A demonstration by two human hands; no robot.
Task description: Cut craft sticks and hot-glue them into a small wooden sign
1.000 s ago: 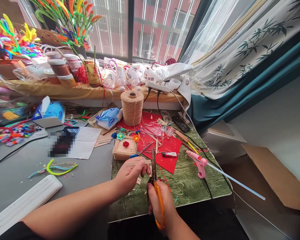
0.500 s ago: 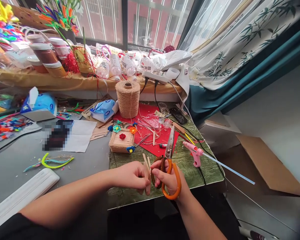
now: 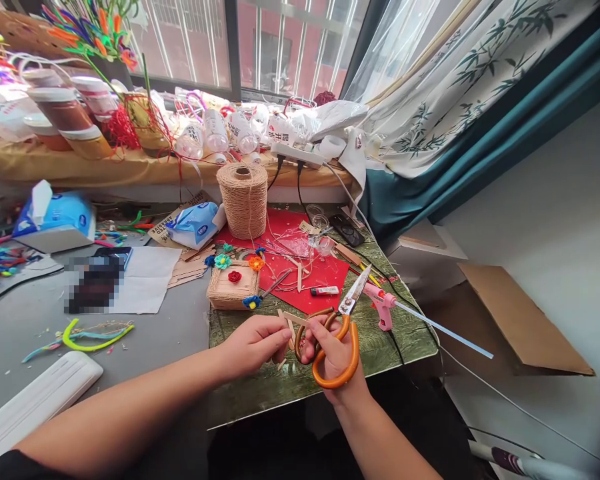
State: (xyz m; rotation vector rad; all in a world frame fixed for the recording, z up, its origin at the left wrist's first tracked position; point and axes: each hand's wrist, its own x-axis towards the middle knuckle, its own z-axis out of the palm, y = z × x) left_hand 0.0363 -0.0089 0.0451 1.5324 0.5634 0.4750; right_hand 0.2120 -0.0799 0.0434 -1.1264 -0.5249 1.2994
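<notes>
our right hand (image 3: pixel 334 350), clasping scissors (image 3: pixel 348 307), now also pinches a stick (image 3: pixel 296 319) unseen there earlier; just beside, our left hand (image 3: pixel 261 340) curls, whether around anything we cannot tell.

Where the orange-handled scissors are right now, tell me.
In the head view, just right of centre: the right hand holds the orange-handled scissors, blades pointing up and away, just left of the pink glue gun.

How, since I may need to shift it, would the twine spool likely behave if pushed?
Pushed low, the spool would probably slide, since it stands upright; pushed near the top, it might tip, being somewhat taller than wide. If toppled, it could roll, given its round sides. Its coarse-looking windings suggest it isn't slippery.
</notes>
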